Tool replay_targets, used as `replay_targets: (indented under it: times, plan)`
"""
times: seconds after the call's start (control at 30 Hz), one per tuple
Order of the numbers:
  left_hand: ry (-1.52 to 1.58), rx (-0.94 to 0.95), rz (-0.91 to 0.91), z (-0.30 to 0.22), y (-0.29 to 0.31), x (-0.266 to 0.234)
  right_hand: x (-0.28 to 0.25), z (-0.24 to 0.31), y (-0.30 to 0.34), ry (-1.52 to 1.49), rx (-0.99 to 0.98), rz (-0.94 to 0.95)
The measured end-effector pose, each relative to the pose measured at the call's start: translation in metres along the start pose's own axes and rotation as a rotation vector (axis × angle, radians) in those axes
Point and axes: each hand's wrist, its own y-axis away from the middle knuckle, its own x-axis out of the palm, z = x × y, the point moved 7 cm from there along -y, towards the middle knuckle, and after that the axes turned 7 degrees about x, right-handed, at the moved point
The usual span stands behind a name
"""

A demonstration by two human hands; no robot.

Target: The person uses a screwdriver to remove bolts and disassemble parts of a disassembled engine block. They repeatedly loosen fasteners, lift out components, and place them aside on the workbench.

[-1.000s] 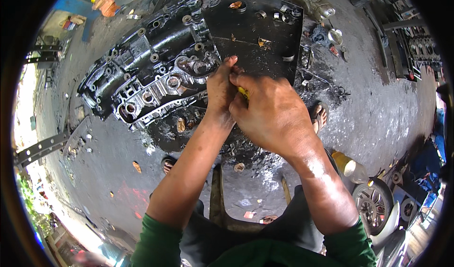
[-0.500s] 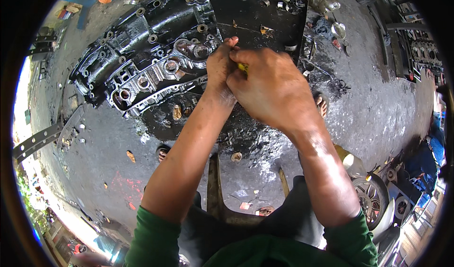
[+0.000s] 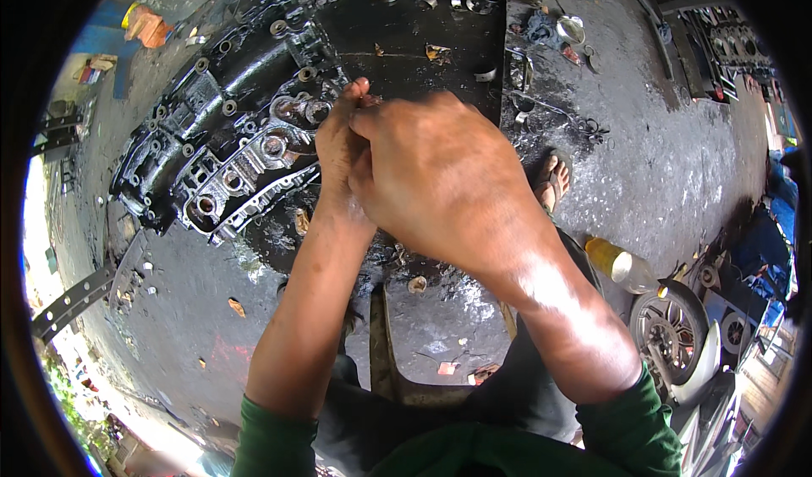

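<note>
Both hands are together in front of me, above the near edge of a black oily sheet. My left hand (image 3: 337, 139) is closed, its thumb tip pointing away from me. My right hand (image 3: 444, 168), back upward, is closed against it with the fingers curled under. Whatever sits between them is covered by the hands. Just left of my left hand are a black, oil-coated engine casting (image 3: 182, 96) and, along its near side, a bare-metal cover with round openings (image 3: 273, 145). Neither hand touches these parts as far as I can see.
The black sheet (image 3: 397, 33) carries dry leaves (image 3: 437, 52) and several curved metal shells (image 3: 485, 76). A plastic bottle with yellow liquid (image 3: 613, 261) lies at right, near a wheel (image 3: 668, 329). A perforated metal bar (image 3: 72, 304) lies left. My sandalled foot (image 3: 554, 179) is right of the sheet.
The whole view has shifted, so the engine parts and hands appear further left. A yellow bit that showed between my hands is now hidden. Both hands stay closed together.
</note>
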Motion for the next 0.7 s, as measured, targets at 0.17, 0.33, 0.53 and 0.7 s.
replay_targets:
  times: [0.17, 0.33, 0.53, 0.7]
  plan:
    - [-0.019, 0.011, 0.036, 0.005, 0.001, -0.004, 0.002, -0.012, 0.002, -0.03, 0.045, 0.029]
    - [0.009, -0.011, 0.08, 0.008, -0.004, 0.001, -0.004, -0.01, -0.001, -0.053, 0.012, -0.085]
    - [0.031, -0.026, 0.093, 0.008, 0.005, -0.003, -0.002, -0.012, 0.004, -0.053, 0.01, 0.0]
    - [0.032, -0.02, 0.1, 0.009, -0.012, -0.013, 0.011, -0.02, 0.0, -0.072, 0.017, -0.062]
